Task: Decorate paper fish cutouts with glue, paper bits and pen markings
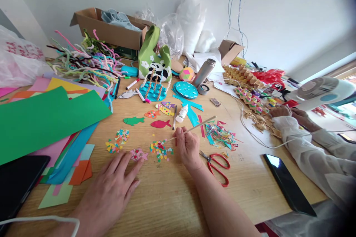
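Observation:
My left hand point(116, 177) lies flat with its fingers apart, the fingertips touching a small pink paper fish point(138, 154) on the table. A thin wooden stick point(200, 124) is pinched in my right hand point(187, 147), its lower tip over a pile of coloured paper dots point(160, 149). More paper bits point(118, 140) lie in a heap left of the pink fish. Beyond my hands are a green paper fish point(134, 121), a red paper fish point(160, 123) and an orange paper fish point(152, 113). A white glue bottle point(182, 113) lies on its side beside a pen point(174, 117).
Red-handled scissors point(219, 166) and shredded paper scraps point(221, 135) lie right of my right hand. A phone point(289, 183) rests near a co-worker's sleeves point(294, 140). Coloured paper sheets point(55, 118) are stacked at left. A thermos point(204, 73) stands behind, and a fan point(324, 90) is at far right.

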`<state>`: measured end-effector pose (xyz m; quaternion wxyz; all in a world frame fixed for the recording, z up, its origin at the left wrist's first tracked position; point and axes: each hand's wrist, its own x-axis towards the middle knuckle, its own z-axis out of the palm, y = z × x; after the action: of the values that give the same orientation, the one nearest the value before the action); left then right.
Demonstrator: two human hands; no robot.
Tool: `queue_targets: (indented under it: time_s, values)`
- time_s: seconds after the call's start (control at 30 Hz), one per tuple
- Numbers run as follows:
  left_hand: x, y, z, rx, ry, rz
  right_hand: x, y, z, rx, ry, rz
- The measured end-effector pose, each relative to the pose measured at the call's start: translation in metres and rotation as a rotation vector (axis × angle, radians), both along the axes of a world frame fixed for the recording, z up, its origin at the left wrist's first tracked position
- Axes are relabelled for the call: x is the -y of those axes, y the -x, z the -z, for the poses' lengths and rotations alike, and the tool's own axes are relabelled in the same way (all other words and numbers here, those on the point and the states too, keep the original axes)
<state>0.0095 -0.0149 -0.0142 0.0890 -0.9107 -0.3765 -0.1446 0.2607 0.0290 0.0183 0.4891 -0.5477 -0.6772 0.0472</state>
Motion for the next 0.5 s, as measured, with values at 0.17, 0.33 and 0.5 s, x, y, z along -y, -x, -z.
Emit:
queue_targets:
  time_s: [0.17,0.33,0.5]
  values:
    - [-0.001,0.000,0.001,0.017,0.000,0.001,-0.003,-0.003,0.004,0.010,0.050,0.016]
    - [-0.002,-0.001,0.000,0.005,-0.011,-0.004,-0.004,-0.001,0.011,0.019,0.082,-0.017]
    - [-0.001,-0.001,0.000,-0.011,0.018,-0.018,-0.004,-0.002,0.015,0.039,0.117,-0.048]
